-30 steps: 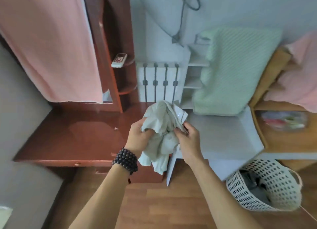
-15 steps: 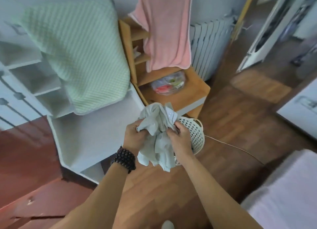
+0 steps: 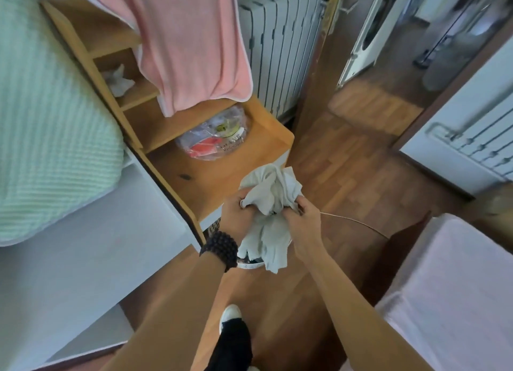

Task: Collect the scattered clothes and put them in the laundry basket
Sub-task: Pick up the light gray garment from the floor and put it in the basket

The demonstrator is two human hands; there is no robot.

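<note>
A crumpled pale grey-green garment [image 3: 270,195] is bunched between both hands in the middle of the view. My left hand [image 3: 236,214], with a dark bead bracelet on its wrist, grips the garment's left side. My right hand [image 3: 302,219] grips its right side. The cloth's loose end hangs down over the white perforated laundry basket [image 3: 249,265], which is almost wholly hidden behind my hands and the garment; only a strip of its rim and some dark clothes inside show.
A wooden shelf unit [image 3: 222,171] with a clear plastic bag [image 3: 215,137] stands just behind the basket. A pink towel [image 3: 191,46] and a green blanket [image 3: 47,115] hang at the left. A white radiator [image 3: 277,54], a pink-covered bed [image 3: 449,293] and my foot [image 3: 230,315] are around.
I have turned right from the dark desk to the wooden shelf, carrying the garment in both hands. The basket has come directly beneath my hands.
</note>
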